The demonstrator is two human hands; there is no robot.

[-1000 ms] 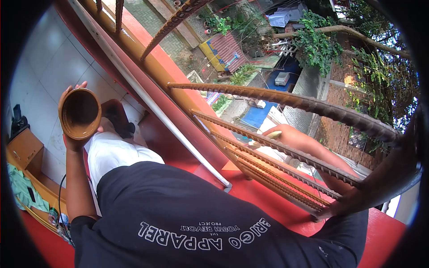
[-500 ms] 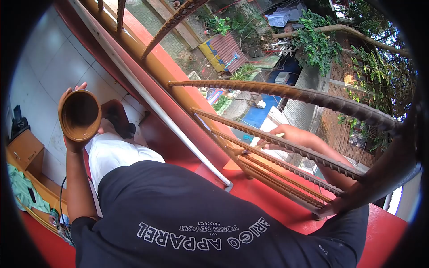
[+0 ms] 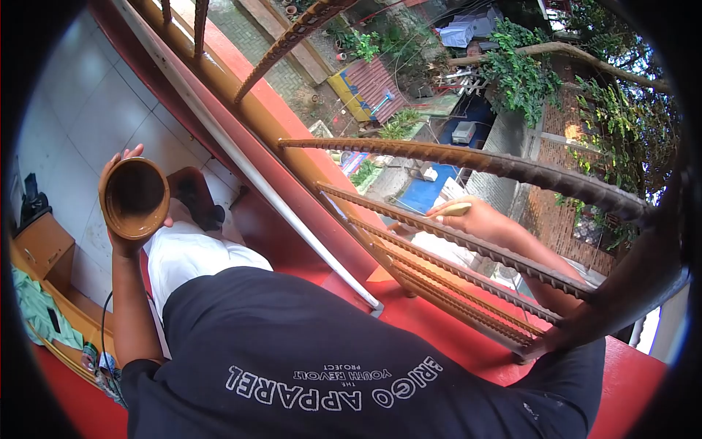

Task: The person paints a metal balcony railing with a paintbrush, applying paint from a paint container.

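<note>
Cup (image 3: pixel 135 197) gripped by left hand (image 3: pixel 123 240), brush (image 3: pixel 453 210) by right hand (image 3: pixel 484 224) outside red-silled bars (image 3: pixel 475 164).

White-tiled floor (image 3: pixel 95 95) far below on the left; wooden cabinet (image 3: pixel 40 249) at its edge, a dark object (image 3: pixel 29 197) on top; green cloth (image 3: pixel 33 307) draped just beside the cabinet; thin black cable (image 3: pixel 102 322) hanging near it; white pipe (image 3: pixel 248 175) running diagonally along the red ledge (image 3: pixel 629 388); outside, red corrugated roof (image 3: pixel 369 80) with a yellow edge; blue sheet (image 3: pixel 424 189) lower down; leafy tree (image 3: pixel 523 73) overhanging; brick wall (image 3: pixel 556 219) at right.
</note>
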